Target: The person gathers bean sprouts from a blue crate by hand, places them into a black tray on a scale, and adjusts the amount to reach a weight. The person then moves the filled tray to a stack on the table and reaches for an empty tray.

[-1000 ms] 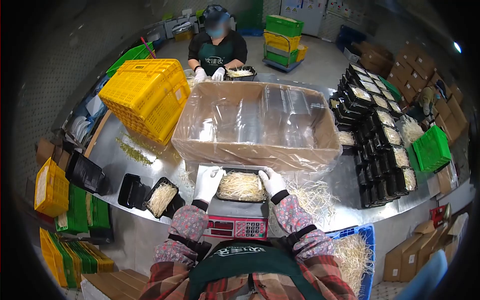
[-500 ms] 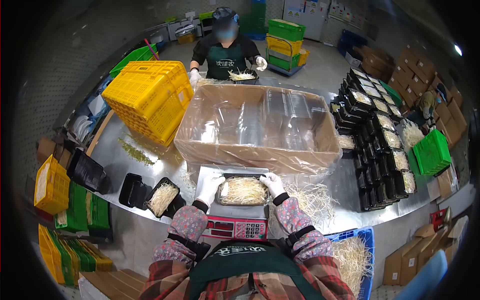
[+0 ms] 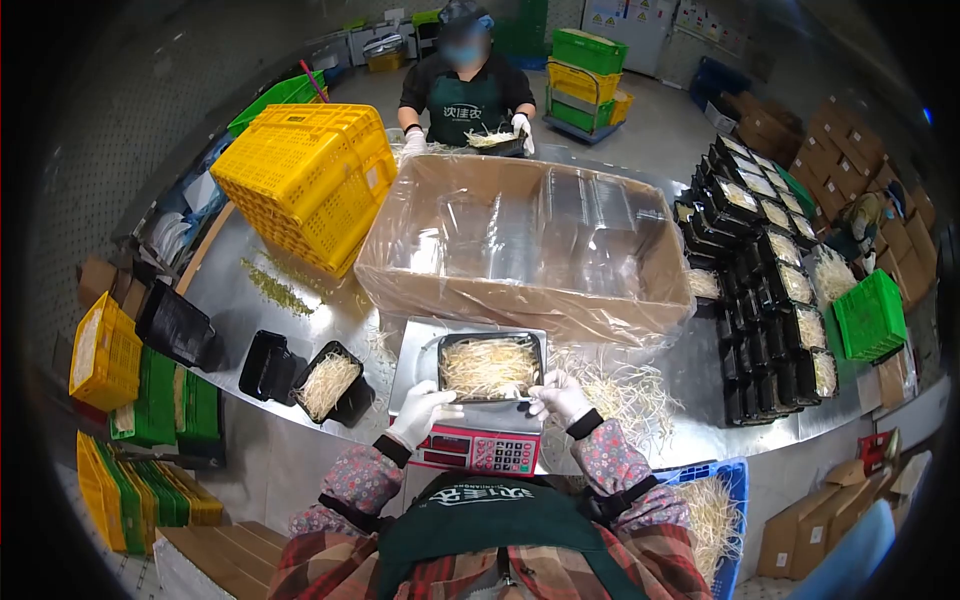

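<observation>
A black tray of white sprouts (image 3: 489, 367) rests on the metal plate of a red scale (image 3: 480, 451). My left hand (image 3: 422, 412), in a white glove, is just off the tray's lower left corner, its fingers extended and holding nothing. At the lower right corner, my right hand (image 3: 562, 398) has its gloved thumb and fingers pinched at the tray's edge. Loose sprouts (image 3: 630, 398) lie on the steel table right of the scale. Another filled black tray (image 3: 328, 386) stands at the left.
A plastic-lined carton (image 3: 520, 290) of clear lids sits behind the scale. Yellow crates (image 3: 300, 185) stand left of it, and stacked filled trays (image 3: 775, 300) at the right. Across the table a co-worker (image 3: 466, 95) holds a tray. A blue crate (image 3: 738, 510) of sprouts is at lower right.
Both my hands have moved from the tray's sides down to its near corners, and my left hand has let go. The co-worker's hand has come down onto their tray. The view has shifted slightly.
</observation>
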Demonstrator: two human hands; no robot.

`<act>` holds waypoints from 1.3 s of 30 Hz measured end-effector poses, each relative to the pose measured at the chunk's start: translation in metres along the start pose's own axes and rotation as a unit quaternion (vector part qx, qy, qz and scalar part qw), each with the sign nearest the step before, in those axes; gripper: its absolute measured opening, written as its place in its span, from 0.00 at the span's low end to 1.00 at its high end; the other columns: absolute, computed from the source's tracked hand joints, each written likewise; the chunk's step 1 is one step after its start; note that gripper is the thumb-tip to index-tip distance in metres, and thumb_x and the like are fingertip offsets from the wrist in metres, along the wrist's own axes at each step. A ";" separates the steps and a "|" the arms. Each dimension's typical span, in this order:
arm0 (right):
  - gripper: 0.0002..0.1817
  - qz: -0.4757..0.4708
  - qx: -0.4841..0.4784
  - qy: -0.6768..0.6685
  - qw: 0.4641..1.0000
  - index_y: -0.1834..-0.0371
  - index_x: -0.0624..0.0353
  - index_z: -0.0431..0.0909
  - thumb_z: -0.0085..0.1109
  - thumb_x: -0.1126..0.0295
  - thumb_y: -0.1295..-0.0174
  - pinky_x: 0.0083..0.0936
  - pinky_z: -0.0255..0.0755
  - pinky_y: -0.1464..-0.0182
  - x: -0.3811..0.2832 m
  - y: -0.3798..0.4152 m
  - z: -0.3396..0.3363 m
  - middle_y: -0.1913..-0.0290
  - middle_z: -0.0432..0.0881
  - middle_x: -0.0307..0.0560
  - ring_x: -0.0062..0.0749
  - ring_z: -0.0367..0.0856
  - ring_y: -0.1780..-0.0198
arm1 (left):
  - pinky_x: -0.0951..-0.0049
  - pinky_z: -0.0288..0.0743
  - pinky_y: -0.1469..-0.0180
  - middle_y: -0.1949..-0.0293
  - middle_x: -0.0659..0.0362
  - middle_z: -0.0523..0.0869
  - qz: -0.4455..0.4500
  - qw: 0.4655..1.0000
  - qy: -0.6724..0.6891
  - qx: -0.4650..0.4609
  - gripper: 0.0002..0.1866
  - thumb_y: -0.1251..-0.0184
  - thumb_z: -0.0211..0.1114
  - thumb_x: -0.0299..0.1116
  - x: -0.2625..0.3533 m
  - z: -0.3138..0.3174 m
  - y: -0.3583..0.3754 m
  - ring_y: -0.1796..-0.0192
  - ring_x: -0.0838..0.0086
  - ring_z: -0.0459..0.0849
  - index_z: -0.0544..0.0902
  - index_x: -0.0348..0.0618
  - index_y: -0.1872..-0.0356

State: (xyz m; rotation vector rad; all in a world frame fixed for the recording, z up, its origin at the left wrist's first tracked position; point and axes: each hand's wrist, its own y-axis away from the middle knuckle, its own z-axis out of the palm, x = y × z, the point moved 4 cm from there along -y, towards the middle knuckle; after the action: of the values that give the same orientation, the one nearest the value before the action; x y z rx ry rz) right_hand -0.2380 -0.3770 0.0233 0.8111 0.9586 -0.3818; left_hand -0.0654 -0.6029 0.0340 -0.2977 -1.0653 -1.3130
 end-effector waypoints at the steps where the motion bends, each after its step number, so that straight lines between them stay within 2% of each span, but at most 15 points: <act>1: 0.12 -0.012 0.023 -0.044 0.999 0.66 0.56 0.68 0.64 0.80 0.39 0.27 0.74 0.87 0.005 -0.009 0.000 0.75 0.83 0.48 0.34 0.84 0.81 | 0.59 0.88 0.60 0.62 0.53 0.81 0.026 0.999 -0.013 0.021 0.05 0.34 0.64 0.23 -0.002 -0.001 -0.006 0.63 0.60 0.88 0.75 0.39 0.66; 5: 0.11 -0.007 0.045 -0.036 0.998 0.68 0.55 0.69 0.65 0.76 0.39 0.26 0.68 0.89 -0.021 -0.009 0.015 0.78 0.82 0.45 0.28 0.79 0.85 | 0.59 0.88 0.63 0.65 0.55 0.81 0.038 0.994 -0.022 0.099 0.07 0.32 0.65 0.28 0.006 0.004 -0.006 0.63 0.62 0.87 0.75 0.40 0.64; 6: 0.10 0.008 0.034 0.164 0.986 0.70 0.56 0.71 0.65 0.70 0.37 0.29 0.70 0.86 -0.037 -0.005 0.018 0.79 0.81 0.48 0.32 0.80 0.84 | 0.59 0.88 0.63 0.65 0.55 0.81 0.040 0.994 -0.021 0.100 0.07 0.32 0.65 0.28 0.009 0.005 -0.004 0.63 0.62 0.87 0.75 0.40 0.64; 7: 0.13 0.022 0.020 0.358 0.933 0.71 0.57 0.73 0.65 0.64 0.35 0.32 0.72 0.84 -0.046 -0.004 0.017 0.80 0.81 0.50 0.35 0.81 0.83 | 0.58 0.88 0.62 0.65 0.55 0.81 -0.016 0.994 0.009 0.104 0.10 0.31 0.65 0.33 0.006 0.006 0.001 0.63 0.62 0.87 0.74 0.40 0.62; 8: 0.22 -0.248 0.063 0.635 0.729 0.72 0.60 0.76 0.61 0.50 0.35 0.39 0.76 0.74 -0.061 -0.006 0.019 0.81 0.81 0.56 0.46 0.82 0.79 | 0.58 0.88 0.61 0.66 0.56 0.81 -0.074 0.991 0.038 0.108 0.13 0.30 0.66 0.38 0.002 0.008 0.007 0.62 0.62 0.87 0.74 0.40 0.60; 13: 0.20 -0.367 0.095 0.598 0.706 0.58 0.53 0.79 0.54 0.47 0.32 0.43 0.75 0.58 -0.108 -0.026 0.113 0.63 0.85 0.50 0.45 0.84 0.58 | 0.50 0.82 0.50 0.53 0.47 0.84 -0.186 0.979 0.079 -0.027 0.32 0.24 0.48 0.60 -0.035 0.062 0.010 0.52 0.57 0.86 0.73 0.35 0.47; 16: 0.28 -0.474 0.124 0.688 0.536 0.38 0.52 0.75 0.50 0.45 0.32 0.48 0.67 0.45 -0.059 -0.064 0.149 0.49 0.83 0.47 0.42 0.78 0.45 | 0.51 0.83 0.51 0.49 0.46 0.84 -0.078 0.993 0.083 -0.025 0.26 0.20 0.47 0.50 -0.049 0.067 -0.009 0.51 0.56 0.86 0.74 0.34 0.44; 20: 0.31 -0.275 0.060 0.718 0.637 0.32 0.51 0.71 0.49 0.44 0.31 0.45 0.66 0.39 -0.065 -0.081 0.151 0.45 0.82 0.48 0.42 0.79 0.44 | 0.56 0.84 0.54 0.54 0.47 0.86 -0.074 0.994 0.074 -0.013 0.25 0.20 0.46 0.49 -0.051 0.059 -0.013 0.57 0.58 0.88 0.78 0.33 0.48; 28: 0.27 -0.242 -0.123 0.539 0.797 0.41 0.60 0.79 0.55 0.49 0.31 0.33 0.72 0.41 -0.076 -0.078 0.048 0.48 0.84 0.60 0.46 0.83 0.46 | 0.69 0.85 0.60 0.56 0.48 0.87 -0.079 0.975 -0.194 -0.076 0.23 0.19 0.49 0.44 -0.008 0.049 0.009 0.60 0.66 0.89 0.78 0.28 0.48; 29: 0.25 -0.064 -0.126 0.522 0.841 0.42 0.62 0.79 0.55 0.52 0.29 0.29 0.73 0.45 -0.068 -0.069 0.024 0.53 0.86 0.53 0.35 0.84 0.52 | 0.74 0.83 0.62 0.60 0.51 0.88 -0.011 0.967 -0.253 -0.041 0.18 0.21 0.53 0.37 -0.001 0.039 0.009 0.62 0.72 0.88 0.82 0.29 0.53; 31: 0.18 -0.061 -0.086 0.254 0.961 0.51 0.65 0.82 0.59 0.59 0.30 0.25 0.74 0.52 -0.029 -0.051 -0.017 0.61 0.86 0.39 0.22 0.79 0.59 | 0.74 0.81 0.58 0.64 0.57 0.88 0.215 0.891 -0.392 0.084 0.09 0.28 0.59 0.29 0.015 0.012 0.000 0.62 0.76 0.86 0.86 0.35 0.58; 33: 0.16 -0.078 -0.011 0.217 0.973 0.51 0.66 0.82 0.60 0.62 0.30 0.21 0.74 0.54 -0.010 -0.023 -0.055 0.61 0.86 0.37 0.18 0.79 0.59 | 0.57 0.75 0.43 0.49 0.46 0.84 0.352 0.711 -0.587 0.160 0.18 0.36 0.66 0.31 0.057 0.013 -0.011 0.44 0.54 0.82 0.81 0.38 0.46; 34: 0.16 -0.044 0.013 0.171 0.984 0.52 0.66 0.82 0.60 0.63 0.30 0.20 0.74 0.55 -0.010 -0.004 -0.066 0.61 0.86 0.38 0.17 0.80 0.60 | 0.50 0.62 0.31 0.35 0.42 0.74 0.369 0.599 -0.684 0.192 0.30 0.36 0.66 0.37 0.058 0.002 -0.027 0.31 0.45 0.68 0.71 0.36 0.35; 36: 0.14 -0.018 0.027 0.102 0.994 0.52 0.66 0.83 0.61 0.65 0.31 0.20 0.75 0.56 -0.022 0.033 -0.084 0.62 0.86 0.38 0.17 0.80 0.60 | 0.41 0.44 0.25 0.26 0.39 0.58 0.232 0.554 -0.763 0.239 0.43 0.34 0.60 0.54 0.052 -0.012 -0.068 0.23 0.40 0.50 0.59 0.34 0.27; 39: 0.12 -0.037 0.081 0.153 0.984 0.51 0.65 0.82 0.62 0.69 0.32 0.18 0.75 0.58 -0.046 0.079 -0.124 0.61 0.85 0.36 0.16 0.79 0.61 | 0.40 0.40 0.25 0.25 0.39 0.56 0.196 0.521 -0.806 0.203 0.44 0.34 0.60 0.55 0.028 0.029 -0.101 0.22 0.41 0.47 0.59 0.33 0.26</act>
State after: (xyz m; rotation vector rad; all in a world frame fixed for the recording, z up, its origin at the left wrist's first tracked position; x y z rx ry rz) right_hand -0.2852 -0.2348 0.0576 1.0030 1.2589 -0.4094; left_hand -0.1710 -0.6297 0.0331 -1.4578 -2.5482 0.0817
